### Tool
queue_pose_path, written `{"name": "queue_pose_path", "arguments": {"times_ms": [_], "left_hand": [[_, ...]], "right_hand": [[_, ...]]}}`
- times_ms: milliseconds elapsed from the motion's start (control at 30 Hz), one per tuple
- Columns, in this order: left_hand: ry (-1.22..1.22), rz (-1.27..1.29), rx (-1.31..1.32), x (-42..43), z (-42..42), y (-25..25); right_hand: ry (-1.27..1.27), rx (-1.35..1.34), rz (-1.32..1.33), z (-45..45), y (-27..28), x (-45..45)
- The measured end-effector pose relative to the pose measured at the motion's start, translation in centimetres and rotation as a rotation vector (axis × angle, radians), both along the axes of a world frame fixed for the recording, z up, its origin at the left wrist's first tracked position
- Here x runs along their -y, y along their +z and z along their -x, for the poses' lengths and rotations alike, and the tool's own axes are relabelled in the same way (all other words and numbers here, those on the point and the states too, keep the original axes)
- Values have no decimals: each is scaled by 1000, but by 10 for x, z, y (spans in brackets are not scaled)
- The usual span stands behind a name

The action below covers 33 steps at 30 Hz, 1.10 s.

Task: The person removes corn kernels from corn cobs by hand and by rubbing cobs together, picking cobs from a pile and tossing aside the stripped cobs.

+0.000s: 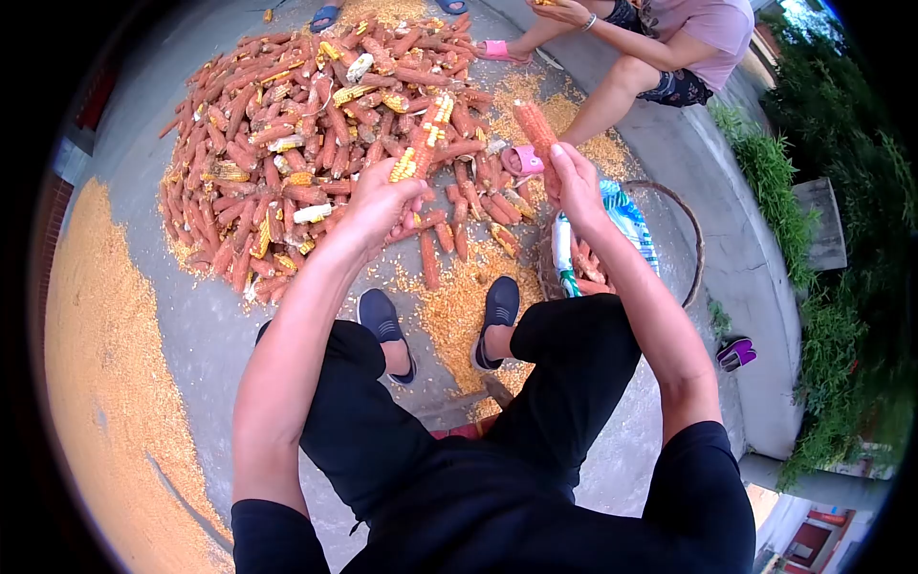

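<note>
My left hand is closed around the lower end of a corn cob that still carries rows of yellow kernels, with bare reddish patches between them. In my right hand is a bare reddish corncob, tilted up and to the left. The two cobs are held apart, above the near right side of a big heap of corncobs. Most cobs in the heap are stripped, while some keep yellow kernels. Loose corn kernels lie on the ground between my shoes.
A basket with a blue and white bag and cobs inside stands by my right knee. Another person sits at the upper right, hands on a cob. Spread kernels cover the left ground. A purple shoe lies right.
</note>
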<state>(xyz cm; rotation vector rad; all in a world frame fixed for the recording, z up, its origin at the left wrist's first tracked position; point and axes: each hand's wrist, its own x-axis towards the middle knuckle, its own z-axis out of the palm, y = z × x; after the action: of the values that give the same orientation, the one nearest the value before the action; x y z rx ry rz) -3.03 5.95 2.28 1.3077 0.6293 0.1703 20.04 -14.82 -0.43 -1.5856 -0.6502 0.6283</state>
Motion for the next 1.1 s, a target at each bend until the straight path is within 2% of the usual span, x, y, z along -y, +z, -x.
{"name": "queue_pose_path", "arguments": {"times_ms": [100, 133, 233, 300, 400, 467, 500, 567, 600, 700, 767, 800, 833, 867, 933, 1000, 1033, 1100], "left_hand": [[21, -50, 22, 1, -4, 0], [10, -34, 43, 4, -5, 4], [-28, -52, 29, 11, -6, 8], [-66, -85, 18, 18, -6, 11], [-74, -113, 38, 16, -4, 8], [-77, -110, 44, 16, -3, 8], [-73, -83, 74, 17, -3, 13], [-83, -115, 59, 15, -5, 7], [-66, -97, 67, 14, -5, 4], [-60, -438, 93, 11, -8, -10], [-77, -689, 98, 13, -9, -10], [-92, -752, 98, 18, -10, -4], [-107, -815, 98, 24, -9, 2], [-46, -830, 231, 32, -11, -1], [-55, -837, 199, 42, -16, 1], [-98, -866, 64, 51, -20, 9], [-31, -878, 132, 57, -24, 3], [97, -865, 267, 67, -30, -5]], "right_hand": [[-184, 673, 322, -20, -19, 53], [-217, 796, 399, -20, -14, 72], [-292, 843, 442, -28, -20, 120], [-367, 790, 566, -33, -24, 147], [-413, 764, 558, -36, -36, 170], [-362, 758, 676, -46, -53, 185], [-338, 838, 741, -49, -62, 192], [-266, 785, 992, -56, -70, 199], [-276, 832, 984, -55, -69, 193], [-187, 811, 812, -54, -55, 161], [-104, 638, 548, -32, -28, 113], [-63, 541, 414, -8, 0, 83], [-33, 449, 255, 1, 2, 59], [-30, 335, 197, 20, 21, 33], [-19, 306, 52, 36, 28, -14], [-4, 236, 179, 58, 50, -49], [-84, 407, 55, 63, 45, -68], [-215, 528, -114, 71, 46, -88]]}}
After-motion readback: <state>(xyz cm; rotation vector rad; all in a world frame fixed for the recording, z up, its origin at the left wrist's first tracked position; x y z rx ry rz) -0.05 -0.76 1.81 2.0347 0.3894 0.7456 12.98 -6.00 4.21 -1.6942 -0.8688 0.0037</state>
